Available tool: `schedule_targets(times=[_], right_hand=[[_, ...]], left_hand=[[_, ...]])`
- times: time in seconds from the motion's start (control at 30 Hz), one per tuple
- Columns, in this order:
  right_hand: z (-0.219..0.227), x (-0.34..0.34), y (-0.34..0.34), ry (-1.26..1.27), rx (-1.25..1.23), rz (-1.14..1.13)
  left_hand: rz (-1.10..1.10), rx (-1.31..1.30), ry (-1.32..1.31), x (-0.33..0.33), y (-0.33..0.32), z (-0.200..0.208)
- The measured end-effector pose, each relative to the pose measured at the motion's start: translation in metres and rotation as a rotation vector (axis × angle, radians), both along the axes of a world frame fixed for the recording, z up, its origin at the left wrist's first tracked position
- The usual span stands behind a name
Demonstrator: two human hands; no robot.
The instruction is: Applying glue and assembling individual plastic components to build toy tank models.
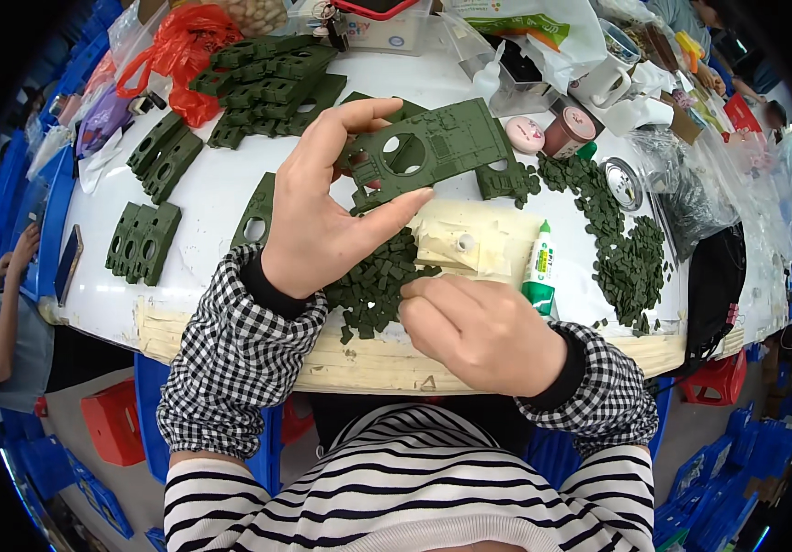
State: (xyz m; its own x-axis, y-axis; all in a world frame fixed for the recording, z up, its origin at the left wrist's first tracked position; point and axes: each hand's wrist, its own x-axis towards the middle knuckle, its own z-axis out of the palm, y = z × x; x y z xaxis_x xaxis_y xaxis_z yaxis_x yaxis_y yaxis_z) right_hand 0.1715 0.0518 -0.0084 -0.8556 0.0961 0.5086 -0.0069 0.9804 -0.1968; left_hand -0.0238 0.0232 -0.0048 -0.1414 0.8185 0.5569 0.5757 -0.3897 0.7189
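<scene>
My left hand point(318, 207) grips a dark green plastic toy tank hull point(456, 143) by its edges, thumb below and fingers above. The hull is held up over the table, tilted, and has a round hole at its left end. Fingers closed in a pinch, my right hand point(483, 322) rests at the right side of a heap of small green plastic pieces point(368, 299); whatever it pinches is hidden. A glue tube point(541, 262) with a green base lies just beyond that hand. Behind it is a cream, glue-stained pad point(516, 216) with a small white ring on it.
Stacked green hulls point(276, 87) stand at the back left, with more hulls point(143, 244) at the left. Another heap of small pieces point(631, 267) spreads to the right, near a round tin lid point(623, 184). Plastic bags point(681, 202) crowd the right edge. A person's arm point(14, 285) shows far left.
</scene>
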Motion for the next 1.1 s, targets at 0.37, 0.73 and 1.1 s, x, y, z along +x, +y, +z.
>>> schedule_targets(times=[0.37, 0.73, 1.1], right_hand=[[0.040, 0.020, 0.049, 0.540, -0.396, -0.254], [0.024, 0.017, 0.061, 0.566, -0.644, -0.268], [0.027, 0.019, 0.059, 0.531, -0.681, -0.194]], left_hand=[[-0.257, -0.113, -0.420, 0.003, -0.001, 0.006], [-0.337, -0.292, -0.591, 0.000, -0.004, 0.010], [-0.509, -0.360, -0.955, 0.002, -0.001, 0.006]])
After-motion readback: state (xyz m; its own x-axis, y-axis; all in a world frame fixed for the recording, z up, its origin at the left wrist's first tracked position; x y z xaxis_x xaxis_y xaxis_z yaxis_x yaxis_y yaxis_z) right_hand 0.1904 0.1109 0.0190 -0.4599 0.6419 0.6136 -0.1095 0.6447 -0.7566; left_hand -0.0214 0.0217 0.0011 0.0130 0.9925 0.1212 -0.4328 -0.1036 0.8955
